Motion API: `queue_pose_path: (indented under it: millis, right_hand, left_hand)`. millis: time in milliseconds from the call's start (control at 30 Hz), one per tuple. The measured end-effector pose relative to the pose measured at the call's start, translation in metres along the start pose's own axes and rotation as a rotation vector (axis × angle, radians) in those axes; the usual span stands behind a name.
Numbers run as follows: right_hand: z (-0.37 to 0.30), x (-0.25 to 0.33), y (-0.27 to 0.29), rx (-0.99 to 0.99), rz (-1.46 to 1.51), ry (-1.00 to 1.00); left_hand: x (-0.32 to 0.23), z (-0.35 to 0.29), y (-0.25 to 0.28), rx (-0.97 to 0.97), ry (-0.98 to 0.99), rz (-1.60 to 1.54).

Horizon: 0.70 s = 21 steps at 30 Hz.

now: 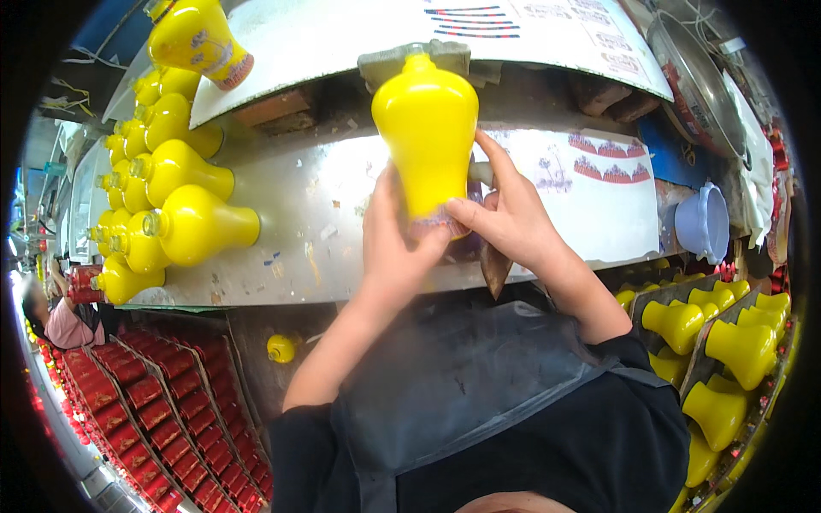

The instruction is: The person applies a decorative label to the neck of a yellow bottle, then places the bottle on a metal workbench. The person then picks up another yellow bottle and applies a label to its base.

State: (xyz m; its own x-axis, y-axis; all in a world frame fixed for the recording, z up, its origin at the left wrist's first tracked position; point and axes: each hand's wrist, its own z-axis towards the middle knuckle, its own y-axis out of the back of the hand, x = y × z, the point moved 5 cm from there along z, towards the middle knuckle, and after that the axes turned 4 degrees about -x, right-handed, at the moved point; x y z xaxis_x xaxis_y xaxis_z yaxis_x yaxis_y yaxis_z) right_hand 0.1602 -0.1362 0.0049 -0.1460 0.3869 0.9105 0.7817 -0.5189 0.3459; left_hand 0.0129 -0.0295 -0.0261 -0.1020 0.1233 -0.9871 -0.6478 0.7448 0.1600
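A glossy yellow vase-shaped bottle [425, 111] stands out in front of me, its glass neck against a grey folded cloth [376, 67] on the board's edge. My left hand [398, 235] grips its narrow lower part from the left, thumb on a patterned decal band [434, 222] near the base. From the other side my right hand [513, 214] holds it too, with its thumb pressed on the same band. The fingers behind the bottle are partly hidden. Just below my right hand is a brown pointed piece [495, 270] whose kind I cannot make out.
Several yellow bottles [209, 227] lie on the metal table at left; a decorated bottle [201, 43] stands on the white board. At right are a decal sheet [611, 218] and a lilac bucket [703, 224]. Racks hold red pieces [141, 393] and yellow bottles [718, 415]. Another person [68, 321] is far left.
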Motion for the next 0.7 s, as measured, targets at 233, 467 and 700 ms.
queue_pose_path:
  millis: [233,467,700]
  right_hand:
    - [0.018,0.017,0.029,-0.215,-0.11,0.197]
    - [0.036,0.041,0.039,-0.274,-0.201,0.373]
    - [0.043,0.054,0.048,-0.312,-0.34,0.559]
  left_hand:
    - [-0.002,0.003,0.0,-0.087,0.117,-0.16]
    - [0.0,0.004,-0.002,-0.104,0.149,-0.178]
    - [0.0,0.003,-0.004,-0.064,0.119,-0.266]
